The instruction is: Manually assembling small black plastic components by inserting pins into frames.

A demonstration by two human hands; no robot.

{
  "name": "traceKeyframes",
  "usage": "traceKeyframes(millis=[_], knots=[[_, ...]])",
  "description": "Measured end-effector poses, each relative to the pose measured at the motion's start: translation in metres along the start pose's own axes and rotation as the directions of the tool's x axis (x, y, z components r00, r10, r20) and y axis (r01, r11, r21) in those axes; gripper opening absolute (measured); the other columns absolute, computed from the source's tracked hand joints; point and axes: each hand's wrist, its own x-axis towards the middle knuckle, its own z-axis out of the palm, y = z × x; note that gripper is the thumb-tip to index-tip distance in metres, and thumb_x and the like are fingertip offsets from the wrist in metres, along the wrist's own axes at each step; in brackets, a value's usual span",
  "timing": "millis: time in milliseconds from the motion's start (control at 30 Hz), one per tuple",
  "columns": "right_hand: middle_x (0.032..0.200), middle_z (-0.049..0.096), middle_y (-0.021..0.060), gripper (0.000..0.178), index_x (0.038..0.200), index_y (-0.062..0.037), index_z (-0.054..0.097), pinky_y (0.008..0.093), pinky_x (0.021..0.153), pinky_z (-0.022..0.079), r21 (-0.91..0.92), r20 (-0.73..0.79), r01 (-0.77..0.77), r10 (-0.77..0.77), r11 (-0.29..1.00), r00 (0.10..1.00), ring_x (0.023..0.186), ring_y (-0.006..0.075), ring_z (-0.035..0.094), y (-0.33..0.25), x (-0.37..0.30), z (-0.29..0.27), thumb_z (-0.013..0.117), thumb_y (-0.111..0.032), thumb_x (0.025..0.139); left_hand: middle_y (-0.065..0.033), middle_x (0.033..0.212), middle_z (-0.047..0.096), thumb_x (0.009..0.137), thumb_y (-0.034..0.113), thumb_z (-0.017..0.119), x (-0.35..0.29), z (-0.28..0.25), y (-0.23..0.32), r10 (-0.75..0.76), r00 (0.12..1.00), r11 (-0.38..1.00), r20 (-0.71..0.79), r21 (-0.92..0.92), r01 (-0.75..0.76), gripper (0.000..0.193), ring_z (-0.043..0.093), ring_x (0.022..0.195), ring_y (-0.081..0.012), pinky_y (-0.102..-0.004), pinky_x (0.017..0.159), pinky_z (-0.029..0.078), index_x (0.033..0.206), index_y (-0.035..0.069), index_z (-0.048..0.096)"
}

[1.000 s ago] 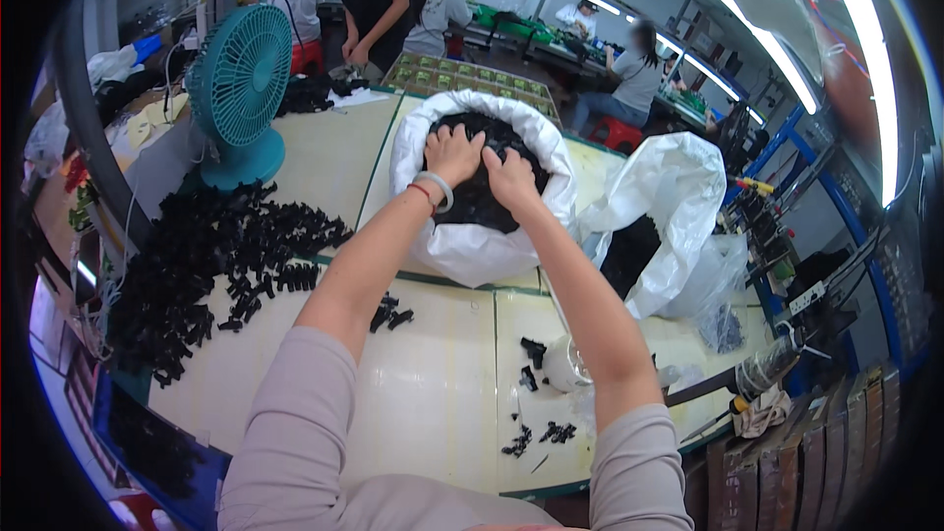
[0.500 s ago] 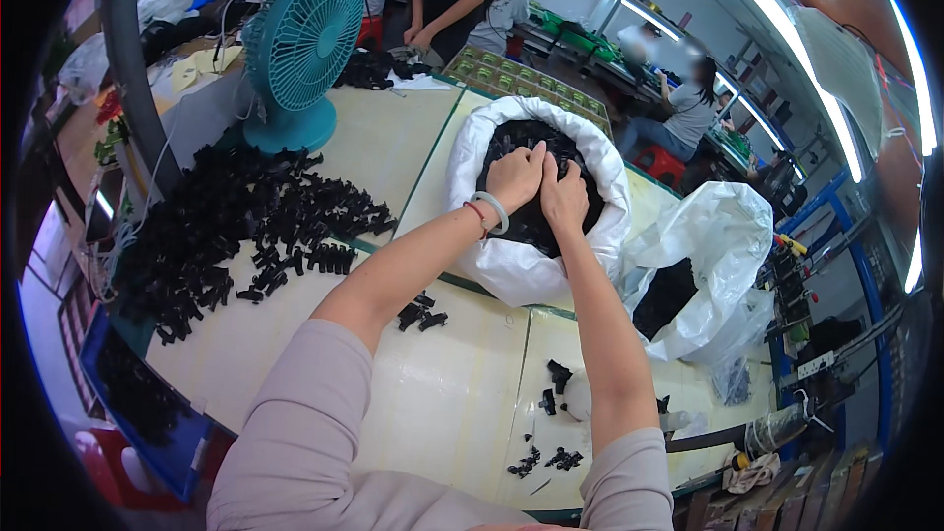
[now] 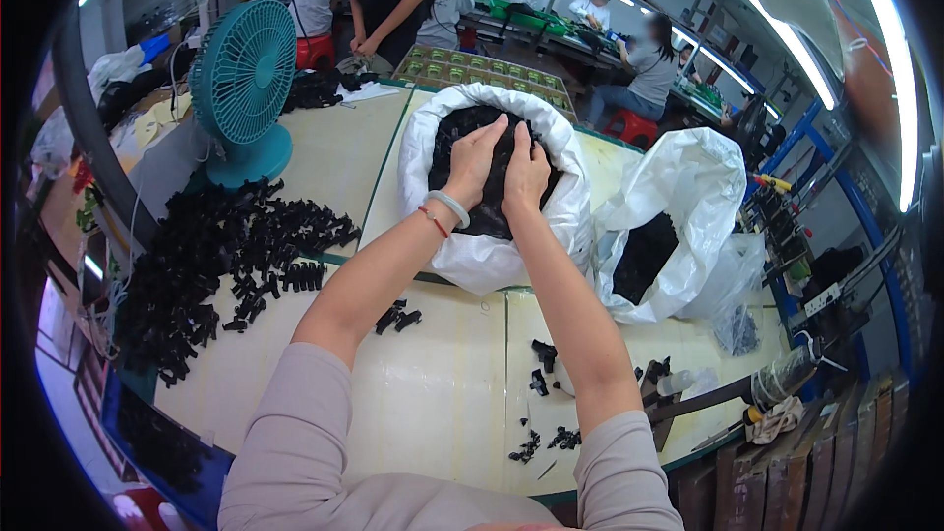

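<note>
The pale, green-edged counter (image 3: 423, 393) carries a teal fan (image 3: 246, 74); a heap of black parts (image 3: 182, 280); a white sack with rolled rim (image 3: 477, 264); another white sack (image 3: 693, 177) beside it; small black pieces (image 3: 565, 439) in front.

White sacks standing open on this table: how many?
2: the middle sack, with the left hand and right hand at its mouth, and another sack to its right.

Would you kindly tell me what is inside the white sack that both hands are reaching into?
Inside the white sack are black pieces, partly hidden by the left hand and right hand. Whatever lies deeper or behind the hands is covered.
</note>
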Motion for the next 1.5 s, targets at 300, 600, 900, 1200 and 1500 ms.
traceKeyframes(millis=[300, 600, 900, 1200, 1500], knots=[[0.092, 0.066, 0.0179, 0.045, 0.098, 0.0031, 0.065, 0.0353, 0.076, 0.046, 0.102, -0.054, 0.113, -0.108, 0.988, 0.993, 0.083, 0.0269, 0.061, -0.030, -0.016, -0.004, 0.058, -0.040, 0.084, -0.0026, 0.097, 0.064, 0.085, 0.022, 0.061, -0.014, 0.011, 0.026, 0.086, 0.996, 0.990, -0.005, -0.112, -0.086, 0.026, 0.057, 0.087, -0.0115, -0.0246, 0.078, 0.044, 0.101, 0.003, 0.067], [0.084, 0.065, 0.0244, 0.044, 0.091, 0.0037, 0.064, 0.0431, 0.078, 0.046, 0.078, -0.129, 0.338, -0.327, 0.938, 0.936, 0.084, 0.0416, 0.061, -0.074, -0.048, -0.046, 0.056, -0.039, 0.083, -0.0022, 0.083, 0.064, 0.082, 0.023, 0.064, -0.049, 0.038, 0.055, 0.157, 0.988, 0.966, 0.002, -0.208, -0.153, 0.021, 0.059, 0.071, -0.0116, -0.0254, 0.064, 0.047, 0.090, 0.003, 0.066], [0.090, 0.063, 0.0233, 0.045, 0.095, 0.0053, 0.063, 0.0411, 0.077, 0.046, 0.014, -0.117, 0.297, -0.294, 0.955, 0.949, 0.082, 0.0372, 0.061, -0.043, -0.117, -0.111, 0.058, -0.038, 0.085, 0.0014, 0.084, 0.062, 0.083, 0.017, 0.063, -0.156, 0.047, 0.042, 0.051, 0.996, 0.920, 0.075, -0.392, -0.018, 0.021, 0.054, 0.074, -0.0073, -0.0208, 0.068, 0.044, 0.093, -0.001, 0.066], [0.097, 0.058, 0.0212, 0.047, 0.101, 0.0073, 0.059, 0.0363, 0.078, 0.045, 0.061, -0.086, -0.049, 0.054, 0.997, 0.995, 0.087, 0.0285, 0.059, 0.040, -0.185, -0.143, 0.056, -0.038, 0.090, -0.0006, 0.092, 0.063, 0.087, 0.019, 0.059, -0.223, 0.005, -0.023, -0.314, 0.942, 0.927, 0.120, -0.174, 0.332, 0.024, 0.055, 0.079, -0.0066, -0.0214, 0.071, 0.046, 0.103, 0.001, 0.064], [0.118, 0.046, 0.0223, 0.052, 0.119, 0.0067, 0.047, 0.0373, 0.092, 0.040, 0.117, 0.020, -0.127, 0.125, 0.985, 0.992, 0.104, 0.0321, 0.051, 0.067, -0.205, -0.143, 0.052, -0.038, 0.093, -0.0074, 0.103, 0.062, 0.090, 0.022, 0.057, -0.225, -0.027, -0.047, -0.245, 0.958, 0.968, 0.152, 0.089, 0.234, 0.026, 0.056, 0.091, -0.0121, -0.0239, 0.082, 0.044, 0.104, 0.001, 0.065]])
